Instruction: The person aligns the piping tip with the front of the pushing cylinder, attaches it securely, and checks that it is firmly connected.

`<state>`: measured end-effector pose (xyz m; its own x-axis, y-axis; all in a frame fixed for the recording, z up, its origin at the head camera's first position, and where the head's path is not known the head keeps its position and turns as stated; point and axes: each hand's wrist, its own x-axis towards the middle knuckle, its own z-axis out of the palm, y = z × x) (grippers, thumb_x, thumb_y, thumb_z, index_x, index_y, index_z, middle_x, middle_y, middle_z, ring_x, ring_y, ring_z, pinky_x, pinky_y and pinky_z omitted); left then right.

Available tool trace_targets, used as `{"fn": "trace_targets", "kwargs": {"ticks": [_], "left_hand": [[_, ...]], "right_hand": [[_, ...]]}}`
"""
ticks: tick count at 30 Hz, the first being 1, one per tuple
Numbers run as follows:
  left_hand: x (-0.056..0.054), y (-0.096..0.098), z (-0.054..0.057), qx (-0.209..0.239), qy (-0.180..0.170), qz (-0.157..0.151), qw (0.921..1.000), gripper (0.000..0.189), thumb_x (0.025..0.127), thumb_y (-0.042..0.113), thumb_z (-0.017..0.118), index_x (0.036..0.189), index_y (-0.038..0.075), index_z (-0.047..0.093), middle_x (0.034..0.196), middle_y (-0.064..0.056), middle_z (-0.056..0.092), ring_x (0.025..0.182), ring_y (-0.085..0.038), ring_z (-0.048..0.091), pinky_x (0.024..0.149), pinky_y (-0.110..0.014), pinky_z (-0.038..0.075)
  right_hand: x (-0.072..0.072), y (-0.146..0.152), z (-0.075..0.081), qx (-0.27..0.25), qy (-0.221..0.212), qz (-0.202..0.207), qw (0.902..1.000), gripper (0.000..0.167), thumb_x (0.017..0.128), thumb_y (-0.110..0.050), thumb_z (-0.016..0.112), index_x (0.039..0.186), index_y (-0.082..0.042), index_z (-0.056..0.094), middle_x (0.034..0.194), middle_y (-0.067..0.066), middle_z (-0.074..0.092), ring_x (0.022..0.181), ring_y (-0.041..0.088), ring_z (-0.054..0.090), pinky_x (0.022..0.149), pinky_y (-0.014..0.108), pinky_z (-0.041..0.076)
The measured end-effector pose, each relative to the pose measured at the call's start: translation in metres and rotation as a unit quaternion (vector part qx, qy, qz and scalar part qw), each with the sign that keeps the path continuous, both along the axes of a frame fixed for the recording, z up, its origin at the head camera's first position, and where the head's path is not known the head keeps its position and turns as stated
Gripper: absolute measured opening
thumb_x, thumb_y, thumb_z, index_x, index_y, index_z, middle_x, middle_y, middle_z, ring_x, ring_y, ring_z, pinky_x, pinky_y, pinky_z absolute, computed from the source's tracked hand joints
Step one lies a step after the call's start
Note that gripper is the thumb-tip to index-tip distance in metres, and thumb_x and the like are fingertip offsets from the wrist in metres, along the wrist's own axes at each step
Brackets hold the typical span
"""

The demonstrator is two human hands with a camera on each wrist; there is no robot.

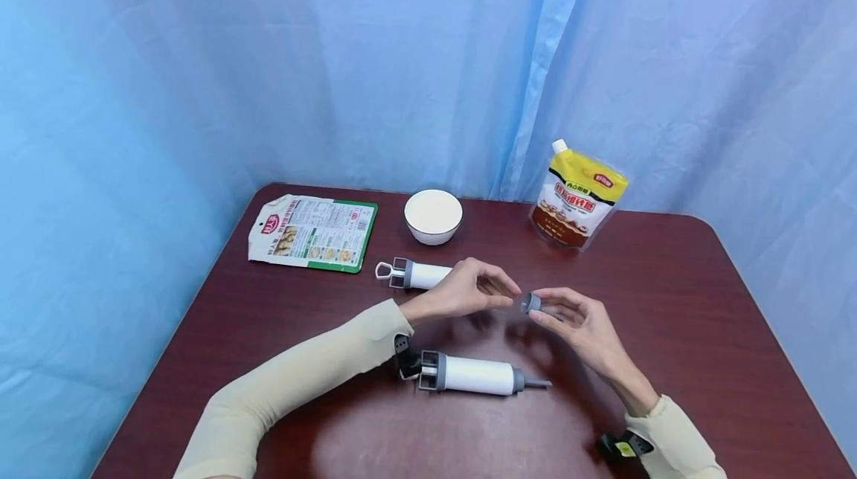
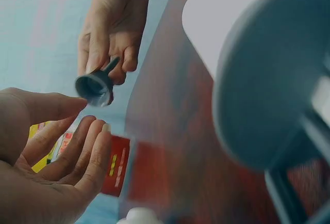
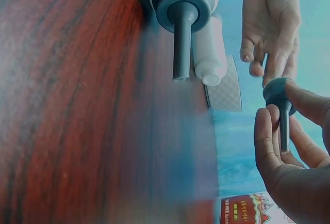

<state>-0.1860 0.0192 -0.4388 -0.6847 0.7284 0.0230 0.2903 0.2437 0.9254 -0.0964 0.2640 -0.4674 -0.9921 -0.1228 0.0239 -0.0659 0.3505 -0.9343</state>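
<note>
My right hand (image 1: 579,326) pinches a small grey nozzle (image 3: 279,95) by its wide cap, with the thin spout pointing away from my left hand. My left hand (image 1: 469,289) is close beside the cap's open end, fingers gently bent and holding nothing visible; whether a fingertip touches the rim is unclear. Behind the left hand lies a white filling syringe (image 1: 428,276) with a grey collar and white pull handle; its bare white tip (image 3: 211,77) shows in the right wrist view. Nearer the front lies a second white filling syringe (image 1: 478,375), a grey nozzle on its end.
A white bowl (image 1: 433,219) stands at the back of the dark red table (image 1: 683,330). Flat at the back left is a green and white food packet (image 1: 315,232). On the back right stands a yellow, white and brown spouted pouch (image 1: 577,200). Blue curtains (image 1: 402,70) surround the table.
</note>
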Motion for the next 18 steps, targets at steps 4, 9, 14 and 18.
{"fn": "trace_targets", "kwargs": {"ticks": [4,9,14,18], "left_hand": [[-0.004,-0.014,0.001,-0.020,0.048,0.016,0.9985,0.023,0.090,0.008,0.080,0.113,0.006,0.079,0.105,-0.010,0.081,0.091,-0.017,0.076,0.082,-0.024,0.060],[-0.011,-0.032,0.000,-0.043,0.111,0.032,0.9924,0.028,0.089,0.014,0.083,0.116,0.010,0.078,0.114,-0.008,0.077,0.095,-0.021,0.075,0.081,-0.024,0.061],[-0.017,-0.051,0.000,-0.057,0.156,0.053,0.9847,0.031,0.086,0.016,0.085,0.116,0.010,0.078,0.113,-0.013,0.073,0.103,-0.028,0.072,0.091,-0.037,0.059],[-0.023,-0.064,-0.002,-0.093,0.195,0.068,0.9740,0.037,0.083,0.019,0.088,0.118,0.010,0.077,0.117,-0.014,0.072,0.111,-0.031,0.068,0.102,-0.046,0.050]], "right_hand": [[-0.001,0.000,-0.001,0.007,0.005,-0.002,1.0000,0.037,0.096,-0.018,0.077,0.130,-0.008,0.068,0.120,0.006,0.073,0.104,0.006,0.071,0.089,0.018,0.057],[-0.001,0.000,-0.002,0.016,0.006,-0.002,0.9998,0.036,0.096,-0.020,0.077,0.130,-0.010,0.068,0.122,0.005,0.072,0.105,0.004,0.070,0.091,0.016,0.056],[-0.002,0.000,-0.003,0.011,0.009,0.001,0.9999,0.036,0.096,-0.018,0.076,0.130,-0.010,0.068,0.121,0.001,0.072,0.106,0.003,0.069,0.092,0.016,0.056],[-0.003,0.000,-0.003,0.006,0.006,0.004,1.0000,0.035,0.097,-0.018,0.076,0.130,-0.009,0.068,0.120,-0.001,0.073,0.106,0.005,0.070,0.092,0.016,0.056]]}}
